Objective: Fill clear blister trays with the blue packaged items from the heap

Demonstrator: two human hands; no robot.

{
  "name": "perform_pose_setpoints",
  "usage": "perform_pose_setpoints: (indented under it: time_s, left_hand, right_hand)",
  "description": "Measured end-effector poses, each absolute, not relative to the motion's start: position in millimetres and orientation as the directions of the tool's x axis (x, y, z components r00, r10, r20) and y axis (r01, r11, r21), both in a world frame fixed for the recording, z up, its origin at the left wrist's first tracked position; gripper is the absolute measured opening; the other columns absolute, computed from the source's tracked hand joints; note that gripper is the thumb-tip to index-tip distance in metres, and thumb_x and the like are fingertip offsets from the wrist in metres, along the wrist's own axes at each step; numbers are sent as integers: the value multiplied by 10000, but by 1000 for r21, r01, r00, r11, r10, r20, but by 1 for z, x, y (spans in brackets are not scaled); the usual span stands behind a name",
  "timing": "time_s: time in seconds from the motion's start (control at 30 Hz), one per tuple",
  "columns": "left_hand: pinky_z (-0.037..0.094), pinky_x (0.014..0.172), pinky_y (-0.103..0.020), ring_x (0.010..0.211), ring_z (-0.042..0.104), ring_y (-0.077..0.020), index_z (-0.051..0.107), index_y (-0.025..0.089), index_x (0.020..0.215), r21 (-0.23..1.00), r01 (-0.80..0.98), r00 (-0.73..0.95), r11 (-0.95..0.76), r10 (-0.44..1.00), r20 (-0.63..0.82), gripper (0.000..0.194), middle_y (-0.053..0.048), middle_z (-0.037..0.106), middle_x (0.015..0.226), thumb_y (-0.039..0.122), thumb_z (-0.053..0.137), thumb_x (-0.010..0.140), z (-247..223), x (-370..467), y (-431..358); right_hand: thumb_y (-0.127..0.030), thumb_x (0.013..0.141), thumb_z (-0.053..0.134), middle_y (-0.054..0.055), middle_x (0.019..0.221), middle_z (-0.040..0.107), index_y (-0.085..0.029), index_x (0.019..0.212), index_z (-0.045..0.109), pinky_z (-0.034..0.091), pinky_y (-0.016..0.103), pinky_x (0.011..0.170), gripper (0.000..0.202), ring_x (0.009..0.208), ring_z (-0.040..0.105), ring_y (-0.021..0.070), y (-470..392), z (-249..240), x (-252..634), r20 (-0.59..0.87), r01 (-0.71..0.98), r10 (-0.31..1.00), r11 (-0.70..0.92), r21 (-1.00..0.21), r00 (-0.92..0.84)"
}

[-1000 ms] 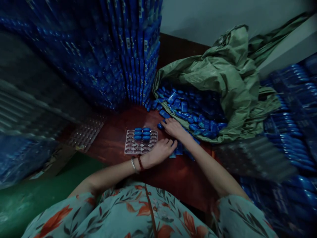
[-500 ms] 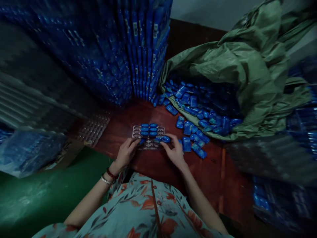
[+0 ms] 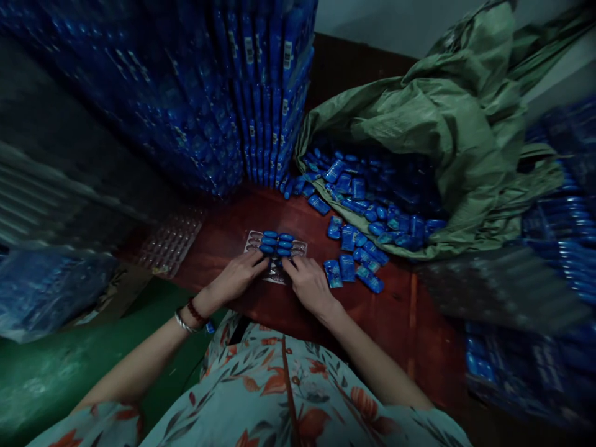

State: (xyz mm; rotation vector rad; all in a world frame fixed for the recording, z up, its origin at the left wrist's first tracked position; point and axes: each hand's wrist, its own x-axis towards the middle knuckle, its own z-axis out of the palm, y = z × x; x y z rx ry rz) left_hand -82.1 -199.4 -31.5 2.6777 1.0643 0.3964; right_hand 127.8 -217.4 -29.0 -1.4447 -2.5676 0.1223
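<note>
A clear plastic tray (image 3: pixel 254 239) with moulded hollows lies before me on the red tabletop. Small shiny blue packets (image 3: pixel 277 243) fill the middle of its far rows. My left hand (image 3: pixel 239 273) is over the tray's left side, fingers closed on a blue packet mostly hidden beneath the fingertips. Opposite it, my right hand (image 3: pixel 307 279) has its bent fingers on another blue packet in the same row, also largely covered. Beside the right hand lie loose blue packets (image 3: pixel 347 267).
A green woven sack (image 3: pixel 419 112) spills blue packets on the right. Tall stacks of filled blue packs (image 3: pixel 265 93) rise behind. Another clear tray (image 3: pixel 174 242) lies at left, near grey stacked trays (image 3: pixel 41 180). More grey trays (image 3: pixel 493 292) stand at right.
My right hand has moved left with its blue packet, from the tray's right edge to its middle. My left hand has moved slightly right over the tray. The view has shifted a little.
</note>
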Motion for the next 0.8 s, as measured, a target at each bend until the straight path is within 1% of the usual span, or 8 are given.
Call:
perform_pose_setpoints:
  time_s: [0.1, 0.27, 0.4, 0.5, 0.57, 0.63, 0.7, 0.8]
  left_hand:
    - [476, 857, -332, 968, 537, -193, 572, 160, 1083, 311, 618, 723, -722, 678, 135, 274, -97, 567, 1046, 85, 385, 898, -29, -77, -192]
    - [455, 739, -334, 879, 515, -213, 571, 186, 1177, 195, 713, 626, -674, 736, 257, 335, -116, 569, 1039, 120, 406, 894, -40, -81, -193]
    - [431, 735, -327, 887, 519, -210, 451, 243, 1330, 215, 737, 508, -641, 735, 449, 462, -115, 555, 1080, 119, 421, 885, -53, -81, -212]
    - [441, 777, -311, 917, 530, -191, 436, 241, 1327, 349, 626, 476, -698, 696, 538, 473, -94, 563, 1052, 84, 393, 883, -55, -51, -228]
    - [459, 777, -298, 903, 540, -180, 468, 210, 1276, 444, 548, 530, -709, 705, 472, 394, -90, 569, 1023, 112, 372, 907, -51, -15, -233]
    - [474, 801, -323, 929, 547, -199, 470, 173, 1247, 529, 587, 554, -612, 781, 289, 326, -103, 566, 1032, 234, 408, 933, -44, 26, -229]
    - [474, 845, -383, 1006, 539, -251, 405, 119, 1290, 547, 675, 539, -496, 837, 95, 461, -143, 543, 1092, 356, 486, 903, -36, 62, -217]
    - [484, 838, -400, 1020, 550, -286, 402, 69, 1252, 534, 740, 563, -410, 811, -159, 560, -181, 494, 1152, 400, 584, 839, -30, 95, -195]
  right_hand:
    - [-75, 888, 378, 112, 910, 609, -159, 1062, 606, 434, 351, 760, 298, 847, 559, 222, -212, -13, 109, 16, 860, 867, 497, -120, -498]
    - [-85, 904, 369, 105, 985, 613, -179, 1097, 589, 454, 334, 755, 308, 844, 587, 202, -205, -3, 97, -86, 881, 879, 458, -114, -468]
    - [-232, 940, 406, 79, 1035, 627, -231, 1289, 489, 454, 290, 772, 359, 868, 605, 183, -218, -13, 128, 52, 899, 926, 376, -224, -374]
    - [-300, 952, 378, 91, 1031, 646, -198, 1198, 576, 448, 267, 780, 332, 882, 612, 176, -232, -23, 171, 174, 929, 984, 102, -355, -41]
    - [-317, 950, 365, 105, 1009, 660, -169, 1077, 638, 443, 281, 780, 335, 883, 613, 190, -236, -26, 200, 179, 917, 966, -104, -386, 185]
    - [-351, 937, 384, 107, 1006, 664, -170, 1046, 646, 441, 299, 752, 336, 866, 616, 207, -234, -26, 220, 104, 898, 938, -279, -341, 331]
    - [-373, 915, 426, 107, 1042, 654, -188, 1117, 612, 438, 308, 723, 331, 869, 618, 220, -226, -23, 229, -15, 895, 926, -367, -254, 376]
    - [-321, 881, 487, 119, 1123, 621, -203, 1267, 493, 439, 312, 715, 404, 929, 613, 240, -213, -20, 228, -198, 931, 935, -326, -164, 293]
